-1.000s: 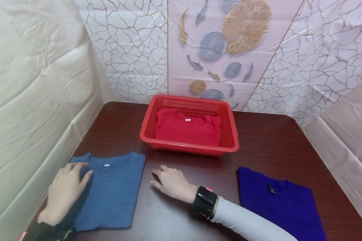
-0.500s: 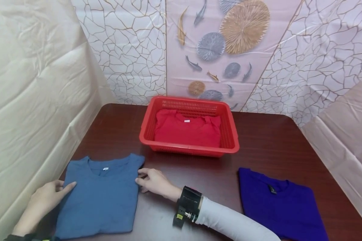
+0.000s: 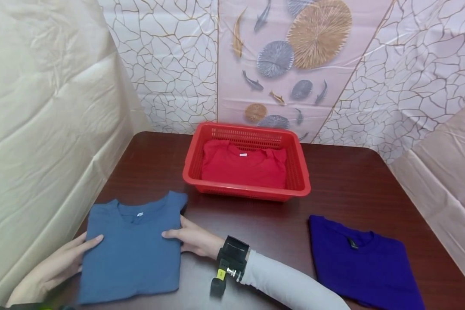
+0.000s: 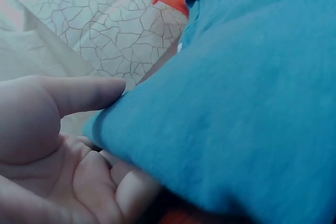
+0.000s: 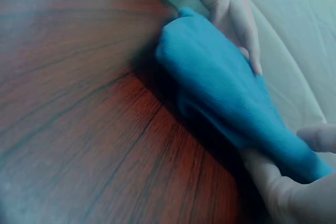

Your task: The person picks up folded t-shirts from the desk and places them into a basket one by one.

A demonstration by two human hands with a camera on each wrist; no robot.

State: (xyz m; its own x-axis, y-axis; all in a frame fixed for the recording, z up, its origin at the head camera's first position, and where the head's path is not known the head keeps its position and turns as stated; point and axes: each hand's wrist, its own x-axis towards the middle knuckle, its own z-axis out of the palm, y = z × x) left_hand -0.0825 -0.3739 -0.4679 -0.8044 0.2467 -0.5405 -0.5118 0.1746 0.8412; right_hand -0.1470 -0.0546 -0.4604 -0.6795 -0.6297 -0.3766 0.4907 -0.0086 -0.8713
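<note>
- Since half a second ago, the right hand (image 3: pixel 193 239) has slid leftward, its thumb now on top of the blue shirt (image 3: pixel 133 254), whose far right corner sits a touch higher.
- Dark wooden table (image 3: pixel 341 185) spreads out beyond both hands.
- Red basket (image 3: pixel 248 187), a red shirt (image 3: pixel 244 170) folded inside it, stands ahead of the hands, nearer the right one than the left.
- Blue shirt, also folded, lies squarely between the hands, and I'd judge everything hangs on that: its width bridges the gap, while its collar-to-hem line points away from the person, collar outward. Neither hand is nearer; both touch its side edges.
- Purple shirt (image 3: pixel 364 267) rests well right of the right hand, past the pale sleeve (image 3: pixel 290 282), untouched.
- Left hand (image 3: pixel 60 261) and right hand are apart, each pinching its own edge, thumb above, fingers mostly hidden beneath.
- White neck label (image 3: pixel 140 214) shows between the hands, slightly ahead of both thumbs.
</note>
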